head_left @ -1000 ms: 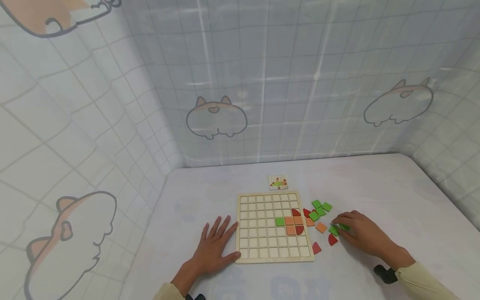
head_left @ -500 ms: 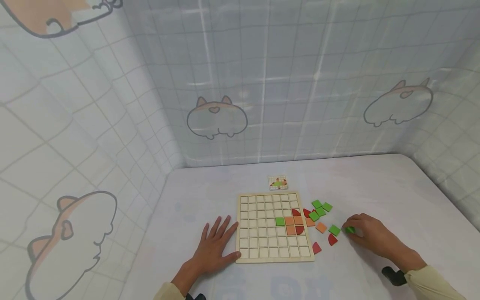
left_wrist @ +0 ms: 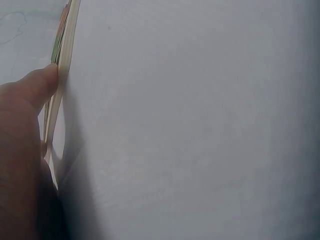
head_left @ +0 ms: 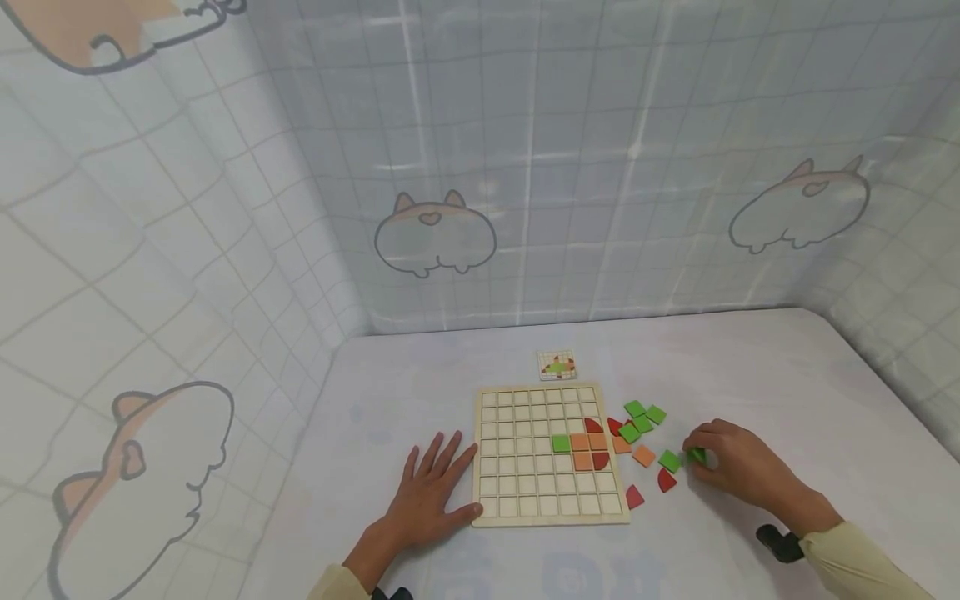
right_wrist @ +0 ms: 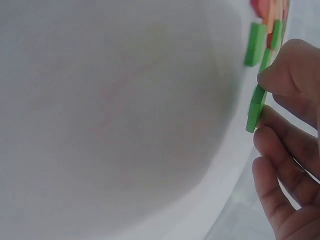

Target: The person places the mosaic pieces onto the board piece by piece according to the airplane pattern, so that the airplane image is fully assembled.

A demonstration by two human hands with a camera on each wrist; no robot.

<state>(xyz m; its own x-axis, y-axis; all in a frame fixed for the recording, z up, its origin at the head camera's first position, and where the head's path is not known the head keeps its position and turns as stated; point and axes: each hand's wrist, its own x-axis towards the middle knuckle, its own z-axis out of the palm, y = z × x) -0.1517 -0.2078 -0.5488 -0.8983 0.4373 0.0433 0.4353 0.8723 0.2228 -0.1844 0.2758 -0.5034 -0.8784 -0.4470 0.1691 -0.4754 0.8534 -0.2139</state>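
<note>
A pale wooden grid board (head_left: 517, 483) lies on the table, with green, orange and red tiles set in some right-hand cells. My left hand (head_left: 431, 500) rests spread beside it, fingertips and thumb at its left edge; in the left wrist view the thumb (left_wrist: 42, 85) touches the board's side. Right of the board, my right hand (head_left: 738, 462) pinches a green square tile (right_wrist: 255, 111) between thumb and fingers, partly hidden by them in the head view. Close to those fingertips lie another green square tile (head_left: 670, 461) and a red quarter-round tile (head_left: 667, 480).
A small pattern card (head_left: 557, 365) lies behind the board. Several loose green tiles (head_left: 636, 409) are bunched off the board's right side, near a loose orange tile (head_left: 643, 456) and another red tile (head_left: 634, 497). Tile-patterned curtains (head_left: 510, 167) surround the table.
My right hand has shifted to the right with the green tile, uncovering the loose green tile beside it. The left hand and the board have stayed put.
</note>
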